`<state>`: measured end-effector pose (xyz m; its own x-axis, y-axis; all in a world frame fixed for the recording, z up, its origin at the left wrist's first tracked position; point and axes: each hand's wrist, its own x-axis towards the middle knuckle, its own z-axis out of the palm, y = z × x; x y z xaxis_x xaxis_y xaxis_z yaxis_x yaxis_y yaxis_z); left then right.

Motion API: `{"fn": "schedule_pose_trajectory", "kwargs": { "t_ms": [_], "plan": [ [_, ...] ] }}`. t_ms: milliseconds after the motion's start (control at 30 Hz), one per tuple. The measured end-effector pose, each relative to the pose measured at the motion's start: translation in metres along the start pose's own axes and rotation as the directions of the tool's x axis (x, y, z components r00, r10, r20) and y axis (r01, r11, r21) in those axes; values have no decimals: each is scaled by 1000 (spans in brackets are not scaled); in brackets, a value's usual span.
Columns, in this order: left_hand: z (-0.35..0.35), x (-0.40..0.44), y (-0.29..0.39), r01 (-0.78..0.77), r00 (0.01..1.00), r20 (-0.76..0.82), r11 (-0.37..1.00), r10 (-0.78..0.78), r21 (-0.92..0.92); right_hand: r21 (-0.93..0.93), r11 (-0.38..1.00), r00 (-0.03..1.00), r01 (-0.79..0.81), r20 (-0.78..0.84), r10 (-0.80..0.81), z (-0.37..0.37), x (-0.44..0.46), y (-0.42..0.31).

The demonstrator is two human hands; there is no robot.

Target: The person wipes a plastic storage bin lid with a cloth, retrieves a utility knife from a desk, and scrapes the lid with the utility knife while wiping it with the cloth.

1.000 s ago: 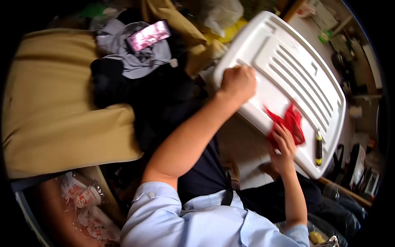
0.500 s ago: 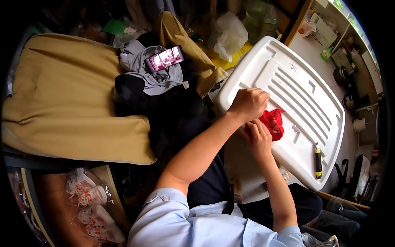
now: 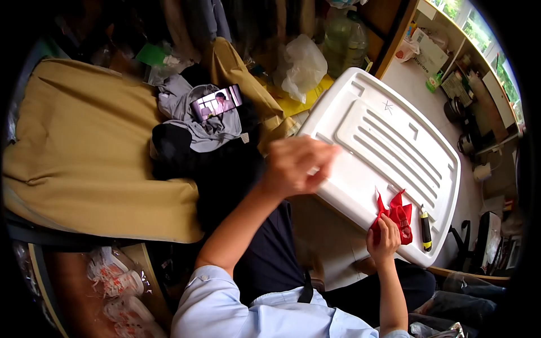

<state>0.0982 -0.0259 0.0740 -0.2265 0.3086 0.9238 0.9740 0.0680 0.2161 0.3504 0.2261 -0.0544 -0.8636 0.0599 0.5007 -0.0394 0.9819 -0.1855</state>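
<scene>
My right hand (image 3: 384, 239) holds a small red cloth piece (image 3: 401, 219) at its left side, near the front edge of a white plastic lid (image 3: 332, 121). Two pointed ends of the cloth stick up, and a faint pattern shows on its face. Smeared by motion, my left hand (image 3: 298, 166) is in the air by the lid's left edge, apart from the cloth. Its fingers are bent, but whether they pinch anything I cannot make out. Just right of the cloth lies a slim black and yellow tool (image 3: 426, 230) with a narrow tip.
Tan fabric (image 3: 96, 141) covers a surface at left. On grey and black clothes (image 3: 211, 132) lies a lit phone (image 3: 217, 102). A white plastic bag (image 3: 304, 65) and large clear bottles (image 3: 345, 42) stand behind the lid. Wrapped shoes (image 3: 115, 270) are at lower left.
My left hand has come away from the red cloth, toward the left and down. My right hand has carried the cloth right and toward me, close to the tool. The view has shifted slightly.
</scene>
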Motion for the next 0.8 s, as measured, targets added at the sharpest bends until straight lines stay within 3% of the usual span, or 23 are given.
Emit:
{"fn": "schedule_pose_trajectory", "kwargs": {
  "t_ms": [33, 67, 100, 133, 200, 233, 300, 333, 400, 800],
  "plan": [
    [-22, 9, -10, -10, 998, -54, 999, 13, 53, -27, 1000, 1000, -2, -17, 1, 3, -1, 0],
    [-39, 13, -23, 82, 991, -118, 987, -66, 138, -37, 999, 999, 7, -46, -9, 5, -1, 0],
    [-62, 15, -30, 338, 939, -156, 909, -307, 246, -37, 999, 999, 6, -48, -7, 4, 0, 1],
    [-80, 22, -34, 586, 807, -211, 702, -552, 404, -37, 999, 999, 7, -46, -8, 4, 0, 0],
    [-112, -8, -86, 559, 644, -168, 309, -746, 769, -35, 999, 999, 1, -51, -3, 4, -2, -1],
    [-116, -20, -100, 558, 483, -169, 153, -859, 816, -36, 999, 999, 1, -52, -2, 5, -2, 0],
    [-116, -49, -122, 462, 306, -116, 41, -945, 886, -35, 999, 998, 0, -60, -2, 6, -1, 1],
    [-113, -59, -131, 460, 313, -117, 43, -942, 887, -38, 999, 998, 1, -66, -3, 7, -1, 1],
    [-108, -79, -143, 452, 219, -139, -26, -966, 892, -42, 999, 998, -4, -68, 1, 6, -3, 0],
    [-107, -102, -172, 346, 166, -106, -43, -980, 937, -58, 996, 998, -61, -31, 60, 7, 1, -7]
  ]
}}
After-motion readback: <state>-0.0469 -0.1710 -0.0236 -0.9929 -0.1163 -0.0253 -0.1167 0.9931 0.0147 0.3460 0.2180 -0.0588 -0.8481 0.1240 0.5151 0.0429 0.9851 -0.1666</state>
